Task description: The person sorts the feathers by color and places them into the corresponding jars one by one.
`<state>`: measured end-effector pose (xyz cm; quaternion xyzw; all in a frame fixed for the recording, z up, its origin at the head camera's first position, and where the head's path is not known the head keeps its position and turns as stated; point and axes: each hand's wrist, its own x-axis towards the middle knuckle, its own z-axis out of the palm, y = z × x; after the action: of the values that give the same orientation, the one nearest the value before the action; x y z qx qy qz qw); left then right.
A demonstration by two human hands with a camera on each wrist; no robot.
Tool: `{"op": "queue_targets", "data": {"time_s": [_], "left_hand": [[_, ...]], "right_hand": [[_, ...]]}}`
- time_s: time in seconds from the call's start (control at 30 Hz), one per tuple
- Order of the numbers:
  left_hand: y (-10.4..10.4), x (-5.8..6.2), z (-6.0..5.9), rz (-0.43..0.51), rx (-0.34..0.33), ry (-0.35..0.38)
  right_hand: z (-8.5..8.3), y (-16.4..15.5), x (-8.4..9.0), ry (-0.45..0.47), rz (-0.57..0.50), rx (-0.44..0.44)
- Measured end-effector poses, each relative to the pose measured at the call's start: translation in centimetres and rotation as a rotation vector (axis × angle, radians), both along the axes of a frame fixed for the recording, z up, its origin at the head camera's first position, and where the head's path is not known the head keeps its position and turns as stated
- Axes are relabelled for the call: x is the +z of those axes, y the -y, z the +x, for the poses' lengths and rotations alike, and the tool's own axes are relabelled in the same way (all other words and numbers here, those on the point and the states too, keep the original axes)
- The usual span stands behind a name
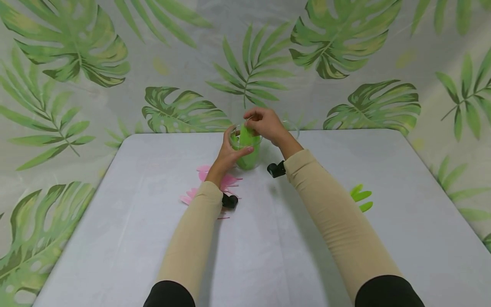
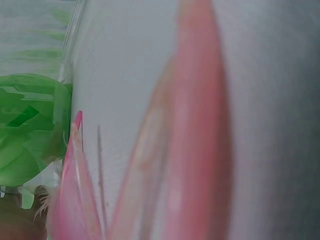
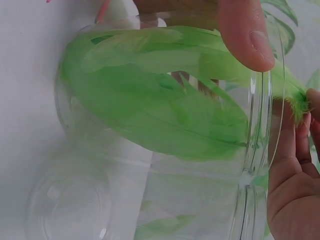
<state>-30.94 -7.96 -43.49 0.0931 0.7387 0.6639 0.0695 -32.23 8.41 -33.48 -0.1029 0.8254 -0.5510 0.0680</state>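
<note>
A clear plastic jar (image 3: 259, 125) stands upright near the far edge of the table, with green feathers (image 3: 150, 110) inside. My left hand (image 1: 229, 153) grips its side, the thumb across the front near the rim. Above the mouth, my right hand (image 1: 268, 125) pinches the fluffy end of a green feather (image 1: 246, 135) between thumb and fingers. The rest of that feather reaches down into the jar. Pink feathers (image 1: 229, 180) lie under and beside my left wrist; in the left wrist view, pink feathers (image 2: 200, 130) loom blurred and close.
A second clear jar (image 3: 242, 215) stands right beside the first, partly behind my right hand in the head view. Several bright green feathers (image 1: 361, 196) lie on the white table (image 1: 126, 221), to the right of my right forearm. A leaf-print cloth (image 1: 253, 68) hangs behind.
</note>
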Motion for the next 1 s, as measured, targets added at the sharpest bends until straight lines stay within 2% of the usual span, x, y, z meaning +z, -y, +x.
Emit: {"op": "queue_targets", "data": {"time_s": [0.2, 0.57, 1.0], "left_hand": [[-0.04, 0.05, 0.14, -0.016, 0.002, 0.006], [-0.13, -0.05, 0.44, -0.034, 0.023, -0.032], [-0.12, 0.1, 0.42, -0.039, 0.018, -0.05]], "right_hand": [[0.21, -0.02, 0.16, 0.001, 0.009, 0.008], [0.23, -0.09, 0.22, 0.001, 0.039, 0.015], [0.49, -0.17, 0.19, -0.067, 0.095, 0.036]]}}
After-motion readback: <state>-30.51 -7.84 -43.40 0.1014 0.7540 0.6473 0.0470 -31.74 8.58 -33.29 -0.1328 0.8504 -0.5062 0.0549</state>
